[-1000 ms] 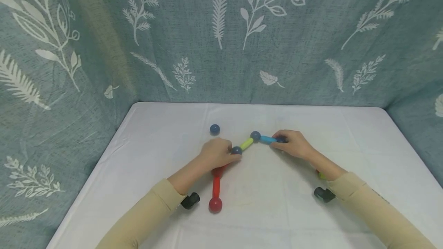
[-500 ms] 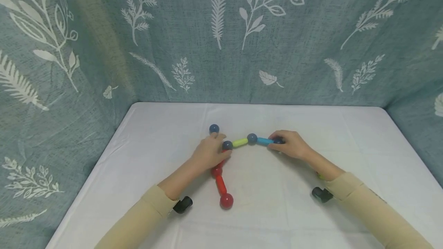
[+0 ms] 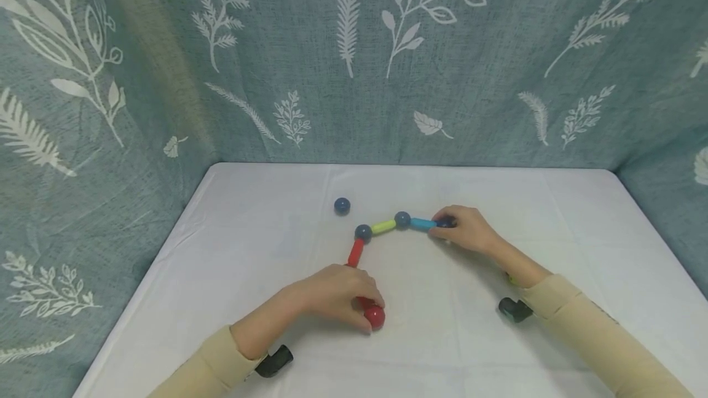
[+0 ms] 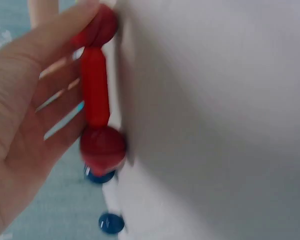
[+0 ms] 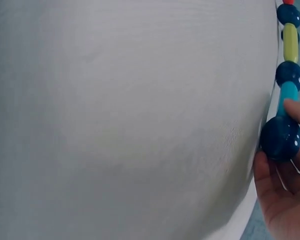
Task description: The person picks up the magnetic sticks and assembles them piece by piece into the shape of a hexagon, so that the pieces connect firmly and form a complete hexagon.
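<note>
A chain of balls and rods, like a magnetic building set, curves over the white table. My left hand [image 3: 340, 296] holds the red ball [image 3: 375, 317] at the near end, thumb on one side and fingers on the other. From it a red rod [image 4: 96, 87] leads to a second red ball [image 4: 103, 148], hidden under the hand in the head view. Another red rod [image 3: 356, 253], a blue ball [image 3: 363, 233], a yellow-green rod [image 3: 384, 227], a blue ball [image 3: 402, 220] and a light blue rod [image 3: 423, 224] follow. My right hand [image 3: 464, 229] grips the dark blue end ball [image 5: 281, 138].
A loose blue ball [image 3: 342, 206] lies behind the chain, toward the table's far side. Beneath the right forearm a yellow-green piece [image 3: 511, 279] peeks out. Leaf-patterned curtains [image 3: 310, 48] stand at the back and sides of the white table [image 3: 431, 349].
The chain's left part swung round, its red end shifting right. My left hand left the blue ball joint and came nearer, onto the red end ball. My right hand barely moved.
</note>
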{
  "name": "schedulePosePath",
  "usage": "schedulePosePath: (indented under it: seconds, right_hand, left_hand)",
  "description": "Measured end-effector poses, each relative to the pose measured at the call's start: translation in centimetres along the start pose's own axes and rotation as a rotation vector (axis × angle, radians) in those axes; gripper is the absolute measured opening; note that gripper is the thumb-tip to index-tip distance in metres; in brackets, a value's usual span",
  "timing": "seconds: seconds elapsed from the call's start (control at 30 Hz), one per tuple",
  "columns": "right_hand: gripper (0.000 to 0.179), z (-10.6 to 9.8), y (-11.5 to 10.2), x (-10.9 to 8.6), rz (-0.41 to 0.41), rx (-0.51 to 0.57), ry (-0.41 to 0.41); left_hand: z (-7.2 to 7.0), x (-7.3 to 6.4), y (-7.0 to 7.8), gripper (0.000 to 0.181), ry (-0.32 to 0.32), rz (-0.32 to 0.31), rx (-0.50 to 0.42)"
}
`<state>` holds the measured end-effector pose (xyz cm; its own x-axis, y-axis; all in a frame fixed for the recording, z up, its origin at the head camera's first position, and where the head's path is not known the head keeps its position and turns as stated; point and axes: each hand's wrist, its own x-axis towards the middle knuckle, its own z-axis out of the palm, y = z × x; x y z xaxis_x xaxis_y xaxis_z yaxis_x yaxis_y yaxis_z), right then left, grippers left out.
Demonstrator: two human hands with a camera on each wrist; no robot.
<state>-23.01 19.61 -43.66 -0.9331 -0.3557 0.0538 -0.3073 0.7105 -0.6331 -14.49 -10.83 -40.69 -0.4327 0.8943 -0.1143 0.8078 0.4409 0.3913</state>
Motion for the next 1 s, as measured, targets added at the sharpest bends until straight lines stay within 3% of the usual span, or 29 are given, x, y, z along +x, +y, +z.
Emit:
schedulePosePath:
  seconds: [0.33, 0.53, 0.7, 1.0]
  right_hand:
    - [0.023, 0.6, -0.6, 0.8, -0.047, 0.018, 0.026]
    - [0.023, 1.1, -1.0, 1.3, -0.051, 0.026, -0.009]
    - [0.022, 1.5, -1.5, 1.7, -0.087, 0.038, -0.030]
    - [0.022, 2.3, -2.3, 2.0, -0.135, 0.048, -0.080]
  left_hand:
    - [2.6, 2.6, 3.0, 0.033, 0.238, -0.132, 0.089]
    - [3.7, 4.0, 4.4, 0.032, 0.332, -0.197, 0.138]
    - [3.9, 5.0, 5.6, 0.032, 0.330, -0.258, 0.136]
    - [3.9, 6.6, 6.6, 0.036, 0.271, -0.334, 0.072]
